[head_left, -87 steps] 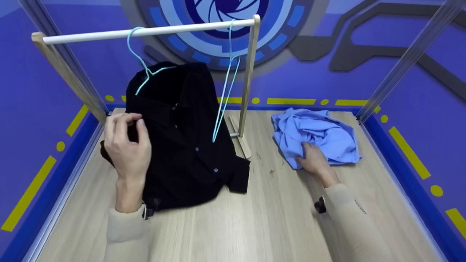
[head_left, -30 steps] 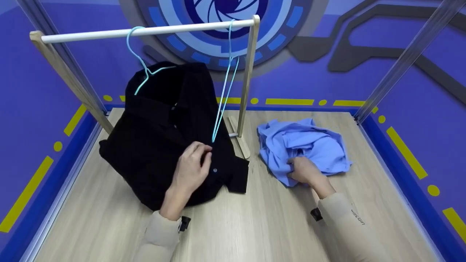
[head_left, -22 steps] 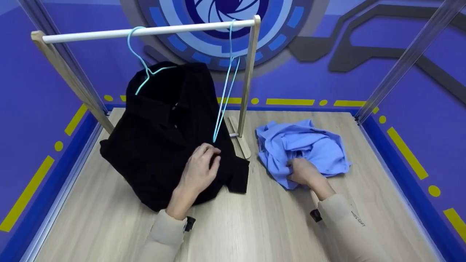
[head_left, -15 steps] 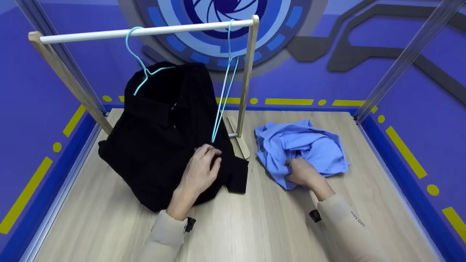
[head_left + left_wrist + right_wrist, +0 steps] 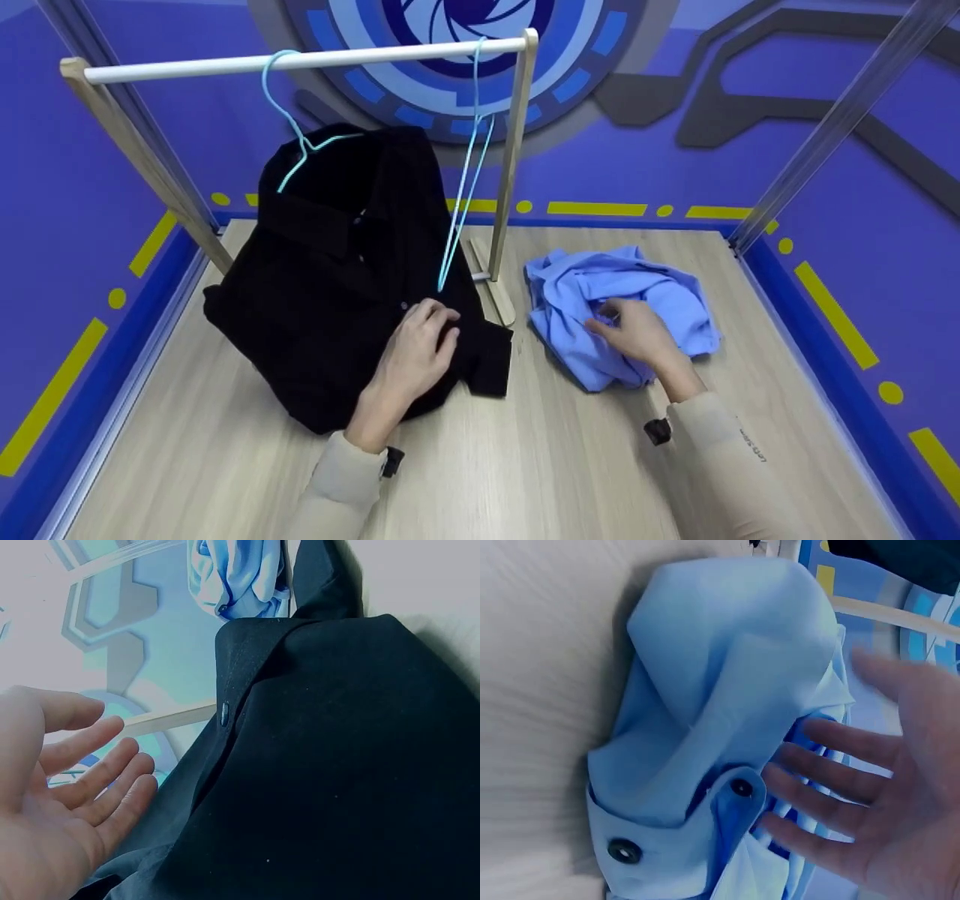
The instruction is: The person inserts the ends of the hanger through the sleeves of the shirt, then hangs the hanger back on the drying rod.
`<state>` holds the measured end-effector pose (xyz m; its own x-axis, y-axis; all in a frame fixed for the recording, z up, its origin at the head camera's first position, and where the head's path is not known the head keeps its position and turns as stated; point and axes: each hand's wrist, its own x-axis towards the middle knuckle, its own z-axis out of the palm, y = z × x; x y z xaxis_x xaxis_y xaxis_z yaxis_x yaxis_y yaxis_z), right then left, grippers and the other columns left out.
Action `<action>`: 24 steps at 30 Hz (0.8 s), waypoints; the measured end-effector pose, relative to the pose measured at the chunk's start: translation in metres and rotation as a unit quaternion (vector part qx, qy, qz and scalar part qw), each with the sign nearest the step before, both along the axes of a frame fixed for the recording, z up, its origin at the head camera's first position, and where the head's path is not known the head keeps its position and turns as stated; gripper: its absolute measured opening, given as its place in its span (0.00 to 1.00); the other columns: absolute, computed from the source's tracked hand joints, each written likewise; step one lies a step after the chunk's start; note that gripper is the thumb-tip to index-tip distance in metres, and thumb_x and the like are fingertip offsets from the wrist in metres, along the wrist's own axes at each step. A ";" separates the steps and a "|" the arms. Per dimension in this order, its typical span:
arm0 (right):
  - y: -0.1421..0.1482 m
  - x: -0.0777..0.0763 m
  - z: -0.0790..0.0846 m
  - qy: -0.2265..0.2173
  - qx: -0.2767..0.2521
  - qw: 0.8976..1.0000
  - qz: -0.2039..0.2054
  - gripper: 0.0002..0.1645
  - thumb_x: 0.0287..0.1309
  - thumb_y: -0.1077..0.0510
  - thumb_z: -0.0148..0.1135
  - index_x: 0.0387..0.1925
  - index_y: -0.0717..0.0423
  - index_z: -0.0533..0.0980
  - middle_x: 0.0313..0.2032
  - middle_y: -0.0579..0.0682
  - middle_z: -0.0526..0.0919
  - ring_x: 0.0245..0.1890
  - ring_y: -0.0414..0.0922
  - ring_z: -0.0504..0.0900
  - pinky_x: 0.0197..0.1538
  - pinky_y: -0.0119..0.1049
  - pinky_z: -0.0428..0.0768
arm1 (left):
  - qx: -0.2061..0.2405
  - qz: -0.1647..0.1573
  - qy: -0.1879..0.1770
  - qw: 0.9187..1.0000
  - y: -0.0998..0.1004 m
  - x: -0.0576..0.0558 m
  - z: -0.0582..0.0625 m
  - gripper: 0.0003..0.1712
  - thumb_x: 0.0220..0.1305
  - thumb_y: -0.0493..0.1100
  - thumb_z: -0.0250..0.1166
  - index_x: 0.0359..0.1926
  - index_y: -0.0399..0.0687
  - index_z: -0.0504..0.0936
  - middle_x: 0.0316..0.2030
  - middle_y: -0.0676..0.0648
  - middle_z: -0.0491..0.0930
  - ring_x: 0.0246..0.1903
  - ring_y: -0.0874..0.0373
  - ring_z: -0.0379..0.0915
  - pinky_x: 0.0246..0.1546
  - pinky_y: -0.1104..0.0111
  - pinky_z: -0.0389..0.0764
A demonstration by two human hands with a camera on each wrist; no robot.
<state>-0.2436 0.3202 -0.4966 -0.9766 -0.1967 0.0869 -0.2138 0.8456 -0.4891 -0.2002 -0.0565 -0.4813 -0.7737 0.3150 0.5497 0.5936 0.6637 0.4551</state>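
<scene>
A black button shirt (image 5: pixel 315 322) hangs on a light-blue wire hanger (image 5: pixel 302 146) from the rack's white bar. My left hand (image 5: pixel 409 356) hovers in front of the shirt, and its wrist view shows loosely bent fingers (image 5: pixel 112 780) holding nothing. A second light-blue hanger (image 5: pixel 459 217) hangs bare at the rack's right, its low end just above that hand. To the right a blue shirt (image 5: pixel 675 315) lies crumpled on the table. Over it is my right hand (image 5: pixel 641 334), fingers spread and apart in the right wrist view, gripping no cloth. Dark buttons (image 5: pixel 624 850) show on a blue cuff.
The clothes rack (image 5: pixel 300 63) has wooden side posts and a white crossbar. Its right foot (image 5: pixel 493 292) stands between the two shirts. Blue patterned walls (image 5: pixel 637 172) enclose the wooden table (image 5: pixel 510 465) at the back and sides.
My left hand went from the black shirt's left shoulder to its front, then stayed. The right hand drew the blue shirt nearer and left, then let go and lifted slightly.
</scene>
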 end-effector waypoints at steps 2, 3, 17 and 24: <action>0.004 -0.006 0.001 0.050 0.004 0.999 -0.018 0.16 0.60 0.54 0.74 0.41 0.64 0.83 0.39 0.60 0.87 0.40 0.58 0.84 0.45 0.56 0.81 | -0.003 0.000 -0.005 1.000 0.000 0.001 -0.001 0.09 0.67 0.36 0.67 0.46 0.37 0.86 0.44 0.44 0.80 0.47 0.47 0.78 0.55 0.57 0.78; 0.006 -0.009 0.001 0.072 0.006 0.997 -0.029 0.15 0.58 0.57 0.75 0.41 0.65 0.83 0.40 0.61 0.86 0.41 0.59 0.84 0.45 0.57 0.80 | -0.004 -0.001 -0.008 1.000 0.000 0.001 -0.001 0.09 0.67 0.36 0.67 0.46 0.37 0.86 0.44 0.44 0.80 0.47 0.47 0.78 0.54 0.58 0.79; 0.038 -0.038 0.000 -0.002 0.072 0.991 -0.114 0.72 0.49 0.58 0.81 0.81 0.60 0.40 0.77 0.71 0.30 0.77 0.68 0.28 0.70 0.73 0.37 | -0.027 -0.009 -0.019 0.999 0.001 0.003 -0.002 0.10 0.68 0.35 0.67 0.48 0.38 0.86 0.43 0.45 0.80 0.45 0.49 0.77 0.51 0.60 0.79; 0.044 -0.048 0.001 -0.069 0.063 0.991 -0.099 0.78 0.49 0.55 0.82 0.81 0.59 0.32 0.77 0.70 0.27 0.76 0.68 0.25 0.68 0.75 0.35 | -0.029 -0.011 -0.023 0.999 -0.001 0.003 -0.005 0.10 0.67 0.35 0.68 0.47 0.38 0.86 0.43 0.45 0.80 0.45 0.48 0.77 0.50 0.59 0.80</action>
<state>-0.2914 0.3639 -0.4959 -0.9980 -0.0008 -0.0636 0.0241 0.9207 -0.3896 -0.1971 -0.0571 -0.4865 -0.7902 0.3624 0.4941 0.5875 0.6775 0.4426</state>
